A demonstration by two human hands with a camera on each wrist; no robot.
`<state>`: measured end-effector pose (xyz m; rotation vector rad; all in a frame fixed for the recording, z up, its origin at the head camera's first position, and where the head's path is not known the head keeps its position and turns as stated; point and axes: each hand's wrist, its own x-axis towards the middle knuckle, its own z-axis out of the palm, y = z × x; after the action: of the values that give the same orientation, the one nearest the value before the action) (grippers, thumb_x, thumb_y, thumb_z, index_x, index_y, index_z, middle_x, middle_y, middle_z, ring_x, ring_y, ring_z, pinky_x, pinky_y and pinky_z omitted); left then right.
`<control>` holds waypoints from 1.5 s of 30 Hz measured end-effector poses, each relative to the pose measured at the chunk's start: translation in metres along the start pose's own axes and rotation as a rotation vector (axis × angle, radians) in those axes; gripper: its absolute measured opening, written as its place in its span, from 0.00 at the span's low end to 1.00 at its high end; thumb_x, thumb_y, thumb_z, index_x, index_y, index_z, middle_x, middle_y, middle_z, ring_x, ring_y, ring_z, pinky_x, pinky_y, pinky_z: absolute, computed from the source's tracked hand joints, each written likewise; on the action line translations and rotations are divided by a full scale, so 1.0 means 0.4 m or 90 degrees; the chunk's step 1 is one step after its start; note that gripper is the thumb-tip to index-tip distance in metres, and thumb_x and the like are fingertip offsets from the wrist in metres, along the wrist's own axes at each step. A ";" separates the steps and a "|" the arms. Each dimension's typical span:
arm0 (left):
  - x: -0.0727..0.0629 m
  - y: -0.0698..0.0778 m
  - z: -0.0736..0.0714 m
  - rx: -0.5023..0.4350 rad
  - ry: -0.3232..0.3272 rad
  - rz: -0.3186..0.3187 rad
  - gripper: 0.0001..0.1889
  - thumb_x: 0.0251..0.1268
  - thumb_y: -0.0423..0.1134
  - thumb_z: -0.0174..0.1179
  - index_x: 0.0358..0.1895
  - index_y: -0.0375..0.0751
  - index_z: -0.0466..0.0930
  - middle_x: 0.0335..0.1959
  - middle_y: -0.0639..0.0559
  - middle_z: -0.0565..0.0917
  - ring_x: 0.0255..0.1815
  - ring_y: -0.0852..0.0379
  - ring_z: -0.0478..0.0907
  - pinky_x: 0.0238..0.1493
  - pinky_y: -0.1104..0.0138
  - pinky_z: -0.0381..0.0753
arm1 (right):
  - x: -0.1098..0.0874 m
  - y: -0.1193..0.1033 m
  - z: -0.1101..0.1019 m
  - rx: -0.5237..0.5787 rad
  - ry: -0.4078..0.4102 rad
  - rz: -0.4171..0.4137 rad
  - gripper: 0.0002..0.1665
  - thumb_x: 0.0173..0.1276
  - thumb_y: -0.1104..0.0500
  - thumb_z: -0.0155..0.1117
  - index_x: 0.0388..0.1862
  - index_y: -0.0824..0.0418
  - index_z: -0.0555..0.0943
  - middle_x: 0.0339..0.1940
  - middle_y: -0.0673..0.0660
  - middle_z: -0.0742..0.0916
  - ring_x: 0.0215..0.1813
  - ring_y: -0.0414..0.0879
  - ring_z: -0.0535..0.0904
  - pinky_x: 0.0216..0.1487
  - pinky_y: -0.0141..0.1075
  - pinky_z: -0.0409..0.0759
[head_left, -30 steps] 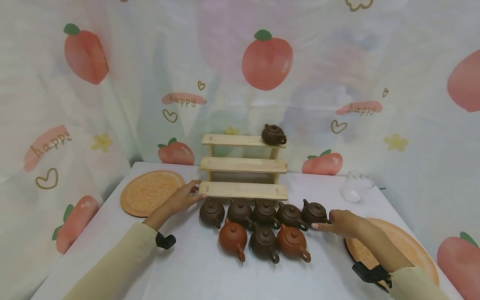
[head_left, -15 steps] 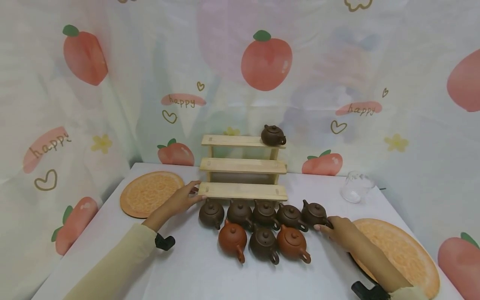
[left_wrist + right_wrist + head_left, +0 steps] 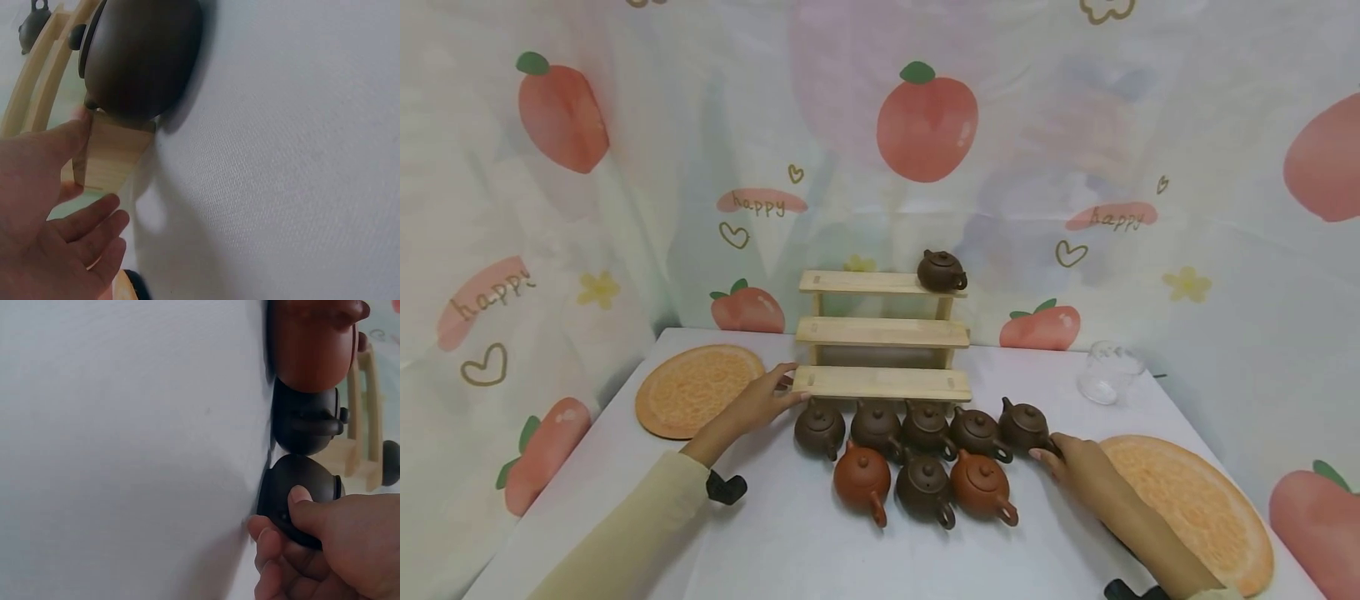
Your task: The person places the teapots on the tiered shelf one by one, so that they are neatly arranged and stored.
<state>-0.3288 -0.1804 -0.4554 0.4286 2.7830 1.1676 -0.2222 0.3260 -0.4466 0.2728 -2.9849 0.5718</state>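
My right hand (image 3: 1082,468) pinches the handle of a dark brown teapot (image 3: 1023,427), the rightmost of the back row on the table. In the right wrist view, its thumb lies along this teapot's side (image 3: 301,472) and the other fingers curl beneath. On the other side, my left hand (image 3: 762,400) grips the left end of a three-step wooden display stand (image 3: 880,382); the left wrist view has the thumb at the plank's (image 3: 115,153) edge and a finger behind it. One dark teapot (image 3: 942,272) sits at the right of the top step.
Several dark teapots (image 3: 819,429) line up before the stand. Nearer stand two reddish teapots (image 3: 862,479) with a dark teapot (image 3: 925,490) between them. Round orange mats (image 3: 696,392) lie at both sides, and a clear glass vessel (image 3: 1105,379) is at back right.
My right hand has shifted slightly down and its fingers have closed on the rightmost teapot's handle. My left hand keeps its hold on the stand; the head view has shifted a little.
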 end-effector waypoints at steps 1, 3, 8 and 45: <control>-0.001 -0.001 0.000 0.000 0.000 -0.001 0.38 0.79 0.52 0.62 0.80 0.33 0.60 0.68 0.28 0.78 0.71 0.31 0.75 0.67 0.41 0.77 | -0.001 -0.001 0.002 0.000 0.004 -0.002 0.21 0.79 0.54 0.66 0.25 0.58 0.72 0.17 0.48 0.76 0.24 0.44 0.72 0.30 0.40 0.70; -0.001 -0.003 -0.001 -0.001 0.001 -0.003 0.38 0.79 0.52 0.62 0.81 0.34 0.60 0.68 0.28 0.77 0.71 0.31 0.75 0.67 0.41 0.76 | -0.002 0.000 0.005 0.003 0.009 -0.005 0.21 0.79 0.54 0.66 0.26 0.57 0.72 0.17 0.47 0.76 0.24 0.43 0.71 0.30 0.39 0.70; 0.001 -0.006 0.002 -0.005 -0.001 -0.006 0.38 0.80 0.53 0.61 0.81 0.35 0.60 0.69 0.28 0.77 0.72 0.32 0.74 0.67 0.41 0.76 | -0.006 0.004 0.011 0.012 0.025 -0.011 0.21 0.79 0.55 0.66 0.25 0.57 0.71 0.17 0.47 0.75 0.24 0.43 0.71 0.29 0.37 0.69; -0.007 0.007 0.002 -0.011 0.006 -0.006 0.38 0.80 0.51 0.62 0.81 0.34 0.59 0.67 0.29 0.78 0.71 0.33 0.76 0.68 0.41 0.76 | 0.037 -0.043 -0.037 0.037 0.114 -0.084 0.13 0.79 0.59 0.66 0.31 0.59 0.76 0.19 0.49 0.80 0.22 0.40 0.69 0.26 0.34 0.67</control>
<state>-0.3252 -0.1789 -0.4539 0.4083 2.7774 1.1935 -0.2325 0.3133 -0.4251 0.3978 -2.7581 0.6336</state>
